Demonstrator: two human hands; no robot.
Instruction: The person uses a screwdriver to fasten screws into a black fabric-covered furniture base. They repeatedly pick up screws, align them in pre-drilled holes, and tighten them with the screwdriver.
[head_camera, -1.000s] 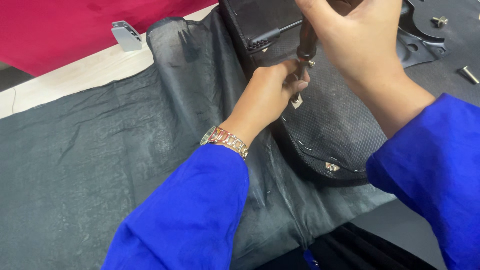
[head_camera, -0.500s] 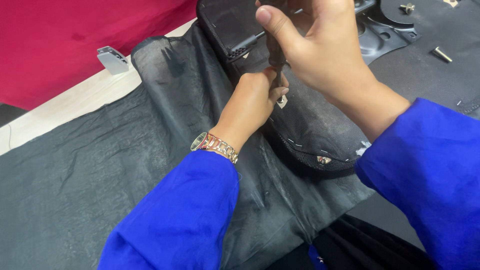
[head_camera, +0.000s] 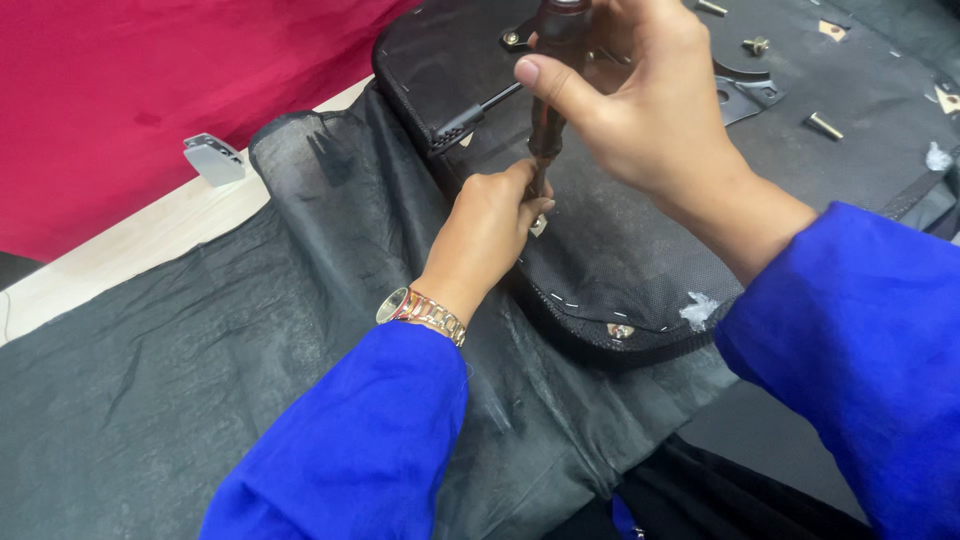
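My right hand (head_camera: 640, 110) grips the dark brown handle of a screwdriver (head_camera: 548, 120), held upright over a black padded seat base (head_camera: 620, 250) covered in stapled black fabric. My left hand (head_camera: 490, 235) pinches the tool's tip and a small pale piece against the seat surface, fingers closed around it. Both arms wear bright blue sleeves, and a metal watch band (head_camera: 420, 310) sits on the left wrist.
Loose black fabric (head_camera: 200, 380) spreads over the table at the left. A red cloth (head_camera: 120, 90) lies at the top left, with a small grey lighter-like object (head_camera: 213, 158) on the pale table edge. Bolts (head_camera: 823, 125) and a black metal bracket (head_camera: 750, 92) lie at the top right.
The view has shifted, so the seat and both hands sit lower and more to the right in the picture. The hands keep the same hold on the screwdriver.
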